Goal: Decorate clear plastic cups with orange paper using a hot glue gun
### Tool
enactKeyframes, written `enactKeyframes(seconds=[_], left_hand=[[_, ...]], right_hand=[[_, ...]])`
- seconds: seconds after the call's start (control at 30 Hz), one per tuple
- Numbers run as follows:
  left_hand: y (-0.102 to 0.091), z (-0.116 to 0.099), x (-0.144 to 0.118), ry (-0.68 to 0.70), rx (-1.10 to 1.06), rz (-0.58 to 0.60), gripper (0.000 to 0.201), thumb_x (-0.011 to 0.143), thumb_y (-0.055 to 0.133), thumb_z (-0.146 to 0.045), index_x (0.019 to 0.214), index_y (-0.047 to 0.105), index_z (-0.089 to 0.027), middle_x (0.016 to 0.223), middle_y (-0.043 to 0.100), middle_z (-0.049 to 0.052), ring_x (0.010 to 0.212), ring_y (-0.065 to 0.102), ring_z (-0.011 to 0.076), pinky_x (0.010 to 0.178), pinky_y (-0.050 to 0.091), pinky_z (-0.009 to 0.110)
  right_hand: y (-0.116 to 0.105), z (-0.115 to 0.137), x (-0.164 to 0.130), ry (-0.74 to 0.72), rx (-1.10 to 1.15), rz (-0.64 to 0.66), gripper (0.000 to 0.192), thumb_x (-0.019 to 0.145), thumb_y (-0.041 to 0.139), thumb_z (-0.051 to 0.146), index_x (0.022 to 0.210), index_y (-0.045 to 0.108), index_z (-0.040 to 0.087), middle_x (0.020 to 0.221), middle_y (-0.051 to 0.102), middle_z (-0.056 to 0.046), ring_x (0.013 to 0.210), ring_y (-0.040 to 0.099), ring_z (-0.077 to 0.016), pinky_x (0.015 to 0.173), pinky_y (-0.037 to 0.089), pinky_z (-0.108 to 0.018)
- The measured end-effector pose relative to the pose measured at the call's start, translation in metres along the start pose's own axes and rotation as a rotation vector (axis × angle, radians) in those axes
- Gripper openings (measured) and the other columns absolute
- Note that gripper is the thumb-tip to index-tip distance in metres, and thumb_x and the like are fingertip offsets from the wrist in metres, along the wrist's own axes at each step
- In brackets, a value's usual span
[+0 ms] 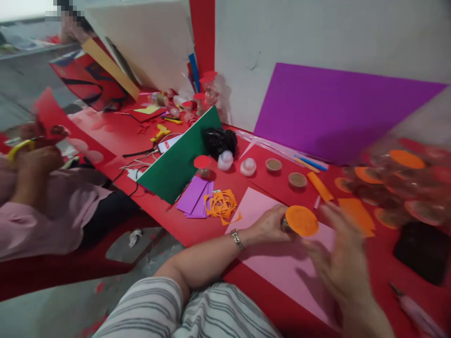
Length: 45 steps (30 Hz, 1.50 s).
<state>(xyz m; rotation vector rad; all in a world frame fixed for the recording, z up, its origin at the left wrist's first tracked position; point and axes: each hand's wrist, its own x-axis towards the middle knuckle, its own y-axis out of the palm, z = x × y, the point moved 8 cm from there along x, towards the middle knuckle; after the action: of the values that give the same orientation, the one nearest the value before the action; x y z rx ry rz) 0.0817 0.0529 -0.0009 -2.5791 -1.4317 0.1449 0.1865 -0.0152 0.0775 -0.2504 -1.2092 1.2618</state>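
Red paper covers the big table, and a white wall stands behind it. One purple sheet leans on that wall.

Near the front lies a pink sheet. Over it, the left hand holds a small jar. The jar has a round orange paper lid, bright and flat like a coin. Only a little of the jar under the lid can be seen, and it looks dark. The jar lies tipped on its side, with the orange lid facing up and toward the right. Its long way runs from the left hand across to the right. The left fingers are curled tight around the jar's bottom end.

The right hand is blurry. It is spread wide, just beside the orange lid, and holds nothing. I cannot tell if it touches the lid.

Farther back on the table sit two brown round cups, an orange paper cutout and some purple paper strips. A green board stands tilted up.

At the left, another person in a pink sleeve holds yellow scissors.
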Motion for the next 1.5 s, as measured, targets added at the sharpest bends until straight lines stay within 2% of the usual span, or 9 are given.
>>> enactKeyframes(seconds=[0.1,0.2,0.53,0.83,1.0,1.1,1.17,1.3,1.5], left_hand=[[0.002,-0.002,0.0,0.088,0.037,0.026,0.036,0.068,0.081,-0.023,0.095,0.06,-0.015,0.1,0.067,0.005,0.093,0.061,0.021,0.09,0.054,0.035],[0.004,0.001,0.001,0.118,0.036,0.01,0.036,0.07,0.075,-0.021,0.102,0.06,-0.015,0.103,0.066,0.006,0.091,0.06,0.02,0.088,0.054,0.035],[0.007,0.001,0.0,0.196,-0.015,0.003,0.032,0.072,0.066,-0.017,0.104,0.062,-0.015,0.103,0.067,0.008,0.092,0.063,0.0218,0.088,0.056,0.037],[0.013,0.013,0.004,0.17,-0.061,0.009,0.034,0.072,0.07,-0.024,0.104,0.062,-0.015,0.102,0.068,0.006,0.091,0.063,0.0219,0.088,0.056,0.038],[0.007,0.011,0.001,0.157,-0.111,-0.014,0.036,0.072,0.076,-0.031,0.102,0.062,-0.015,0.102,0.068,0.006,0.09,0.064,0.0224,0.085,0.056,0.036],[-0.001,0.007,0.001,0.154,-0.147,-0.043,0.044,0.069,0.08,-0.027,0.107,0.062,-0.015,0.105,0.069,0.007,0.091,0.065,0.0237,0.085,0.055,0.037],[-0.005,0.005,0.001,0.148,-0.16,-0.06,0.049,0.065,0.083,-0.024,0.109,0.063,-0.015,0.105,0.069,0.006,0.091,0.065,0.0245,0.085,0.055,0.037],[-0.009,0.004,0.001,0.155,-0.12,-0.076,0.038,0.069,0.08,-0.031,0.1,0.063,-0.015,0.1,0.067,0.008,0.09,0.064,0.0239,0.082,0.055,0.037],[-0.003,0.011,0.0,0.145,-0.006,-0.072,0.039,0.069,0.081,-0.036,0.096,0.059,-0.018,0.099,0.065,0.008,0.089,0.062,0.023,0.084,0.054,0.037]], right_hand=[[0.022,0.01,0.005,-0.121,-0.05,0.068,0.053,0.104,0.041,0.048,0.151,0.041,0.022,0.14,0.054,-0.016,0.126,0.056,-0.0285,0.099,0.053,-0.047],[0.031,0.011,0.004,-0.098,-0.083,0.069,0.05,0.105,0.039,0.04,0.152,0.04,0.021,0.137,0.054,-0.017,0.123,0.058,-0.0269,0.099,0.054,-0.045],[0.034,0.006,-0.007,0.015,-0.06,0.04,0.049,0.104,0.037,0.042,0.147,0.046,0.021,0.134,0.054,-0.019,0.12,0.059,-0.0305,0.099,0.055,-0.052],[0.035,0.005,-0.007,0.082,-0.022,0.058,0.048,0.103,0.04,0.045,0.143,0.049,0.021,0.131,0.056,-0.017,0.12,0.06,-0.0308,0.101,0.054,-0.054],[0.03,0.006,-0.005,0.085,0.054,0.028,0.062,0.099,0.051,0.048,0.154,0.036,0.024,0.143,0.05,-0.017,0.134,0.052,-0.0305,0.107,0.05,-0.052],[0.03,-0.006,-0.007,0.204,0.229,-0.016,0.088,0.088,0.067,0.054,0.158,0.024,0.023,0.152,0.045,-0.018,0.14,0.048,-0.0316,0.108,0.049,-0.052],[0.037,-0.017,-0.011,0.336,0.349,-0.017,0.094,0.083,0.072,0.057,0.157,0.027,0.023,0.152,0.046,-0.018,0.138,0.05,-0.0317,0.108,0.05,-0.05],[0.048,-0.027,-0.017,0.498,0.405,-0.007,0.079,0.082,0.069,0.06,0.146,0.044,0.021,0.143,0.054,-0.016,0.132,0.055,-0.0313,0.106,0.05,-0.05],[0.052,-0.033,-0.026,0.593,0.478,-0.003,0.068,0.078,0.072,0.059,0.131,0.053,0.02,0.131,0.06,-0.014,0.122,0.059,-0.0299,0.102,0.051,-0.049]])
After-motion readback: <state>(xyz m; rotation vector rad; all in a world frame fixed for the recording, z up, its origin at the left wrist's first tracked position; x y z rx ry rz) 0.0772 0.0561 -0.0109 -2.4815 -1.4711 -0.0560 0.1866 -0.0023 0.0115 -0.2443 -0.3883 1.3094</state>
